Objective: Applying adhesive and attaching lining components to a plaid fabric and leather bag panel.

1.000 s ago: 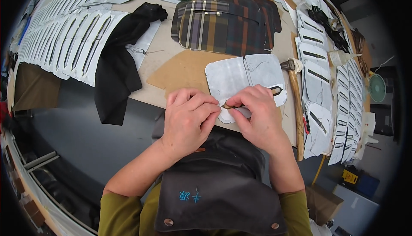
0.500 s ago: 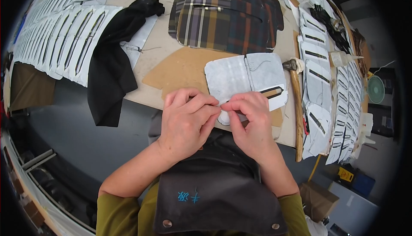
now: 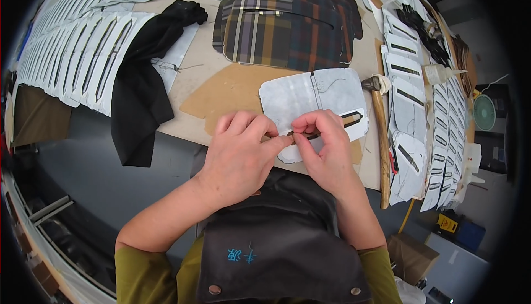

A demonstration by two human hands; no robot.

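Both hands closed in a pinch at the left end of a slot in the pale cloth.

The pale cloth [image 3: 285, 96] lay at the near edge of the table [image 3: 202, 49], directly ahead of the hands. The long axis of the slot [image 3: 353, 119] ran obliquely, from the fingertips at lower left to upper right. The right hand [image 3: 327, 146] was nearer, positioned across the slot's middle; the left hand [image 3: 238, 154] reached only its left end. Finger and thumb of each hand gripped the slot's edge; the exact fold between them was hidden.
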